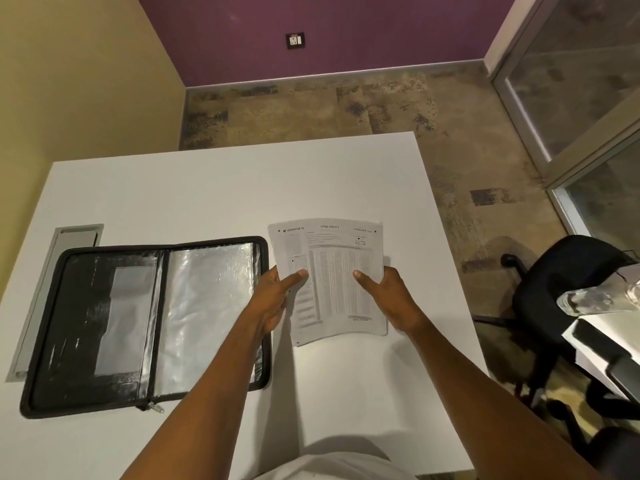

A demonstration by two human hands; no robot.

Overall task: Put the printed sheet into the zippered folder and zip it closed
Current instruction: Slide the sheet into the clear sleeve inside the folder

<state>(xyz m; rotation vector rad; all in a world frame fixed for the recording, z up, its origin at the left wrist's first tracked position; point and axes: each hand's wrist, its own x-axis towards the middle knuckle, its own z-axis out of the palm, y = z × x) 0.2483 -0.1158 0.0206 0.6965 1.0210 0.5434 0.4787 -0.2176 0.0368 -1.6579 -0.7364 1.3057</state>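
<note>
The room has a purple wall (346,29) at the back, a yellow wall on the left and a brown patchy carpet (346,105). A small socket (295,40) sits on the purple wall. A glass door (588,81) is on the right. A black chair (554,282) stands beside the white table (207,188).

The zippered folder (79,323) lies open and flat on the left part of the table. Its left half is black with a see-through pocket. Its right half is shiny clear plastic. The zip pull (154,407) rests at the near edge, by the middle fold. A grey plate (55,296) is set into the table just left of the folder.

The printed sheet (332,271) is not in the folder. It is held over the table, just to the right of the folder, and it bends a little. Small rows of print cover it.

The left hand (273,299) holds the left side of the sheet. Its grip pinches the paper, with the thumb (296,277) on top and the fingers below. The right hand (388,299) holds the right side. Its grip pinches the paper the same way, with its thumb (362,277) on top. The left arm crosses over the near right corner of the folder.
</note>
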